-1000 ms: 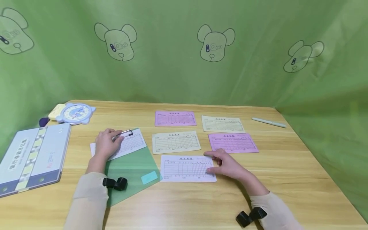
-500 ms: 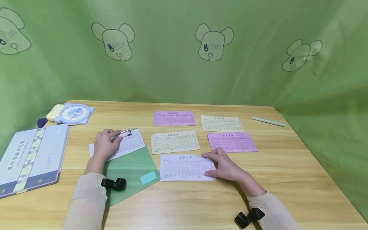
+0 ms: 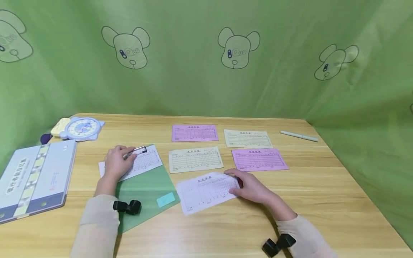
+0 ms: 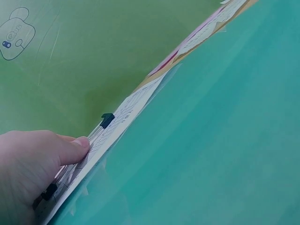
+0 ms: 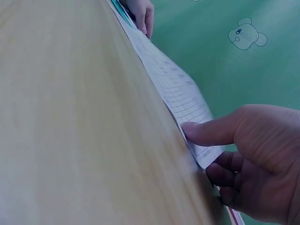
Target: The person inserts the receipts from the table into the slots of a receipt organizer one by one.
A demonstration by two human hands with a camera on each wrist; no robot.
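In the head view my left hand [image 3: 118,162] is at the top edge of a green translucent clipboard [image 3: 142,200]. Its thumb lies on the silver clip with black ends [image 4: 107,121], fingers behind, pinching it. Under that clip lies a white printed form [image 3: 146,161]. My right hand [image 3: 250,186] pinches the right edge of another white printed form [image 3: 206,195] between thumb and fingers. This sheet is slanted, its left end beside the clipboard's lower right corner. In the right wrist view the pinched form [image 5: 180,96] bends up, with the thumb on its printed face.
Pink slips [image 3: 195,133] and cream slips [image 3: 195,159] lie in two rows beyond the right hand. A pale pen [image 3: 299,136] is at the back right. On the left are a grey-blue ledger [image 3: 42,175] and a blue toy clock [image 3: 83,129]. A green curtain [image 3: 193,89] surrounds the table.
The right hand has taken hold of the white form and turned it, its left end swinging toward the front and its right side lifting. The left hand stays on the clip.
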